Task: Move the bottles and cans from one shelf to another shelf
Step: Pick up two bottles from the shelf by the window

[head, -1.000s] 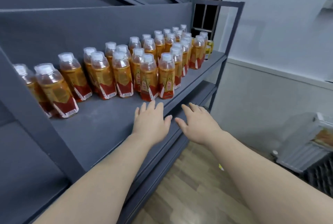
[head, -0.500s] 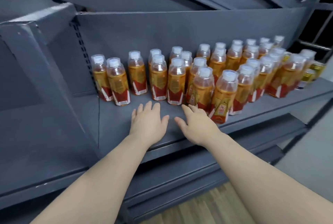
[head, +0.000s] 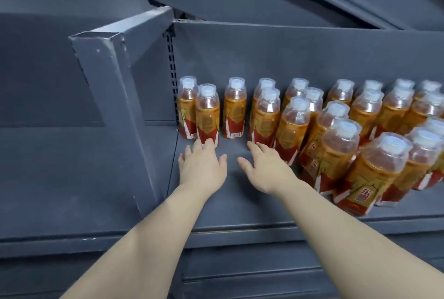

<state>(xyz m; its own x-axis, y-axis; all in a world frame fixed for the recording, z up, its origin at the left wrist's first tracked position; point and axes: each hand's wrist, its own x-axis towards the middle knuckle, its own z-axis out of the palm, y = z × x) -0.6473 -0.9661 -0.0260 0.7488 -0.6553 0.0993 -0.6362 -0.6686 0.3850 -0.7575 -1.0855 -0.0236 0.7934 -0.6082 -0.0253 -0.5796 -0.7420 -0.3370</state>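
Several amber tea bottles with white caps and orange-red labels stand in rows on a dark grey shelf (head: 240, 202). My left hand (head: 203, 166) stretches flat over the shelf, fingertips right in front of the second bottle from the left (head: 207, 111). My right hand (head: 264, 169) reaches forward with straight fingers, its tips at the base of a front bottle (head: 265, 116). Both hands hold nothing. A single bottle (head: 235, 106) stands in the gap between the two hands.
A slanted grey metal upright (head: 115, 106) divides this shelf from a bare grey shelf section (head: 60, 178) to the left. More bottles crowd the right side up to the front edge, the nearest one (head: 370, 173) leaning into view. A lower shelf edge runs below.
The view has swung left along the shelf. Both hands have moved forward toward the leftmost bottles, still spread and holding nothing.
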